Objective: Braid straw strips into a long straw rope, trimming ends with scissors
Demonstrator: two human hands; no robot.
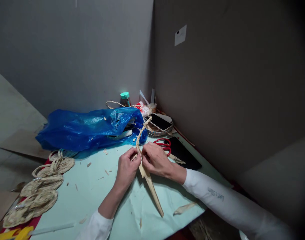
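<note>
A pale braided cord of dried plant fibre (142, 133) rises from between my two hands toward the back of the table. Below them, a long flat strip of the same dried fibre (152, 191) hangs toward the front edge and narrows to a point. My left hand (127, 166) pinches the cord from the left at the place where braid and strip meet. On the other side, my right hand (156, 160) is closed on the same spot, its fingertips partly hidden. Just behind my right hand lie red-handled scissors (164, 145).
A blue plastic bag (87, 128) covers the back left. Several woven fibre slippers (42, 185) line the left edge, near a yellow glue gun (19, 233). A phone (159, 122) rests on a round container at back right, near a black tablet (183, 155) and a green-lidded jar (125, 99).
</note>
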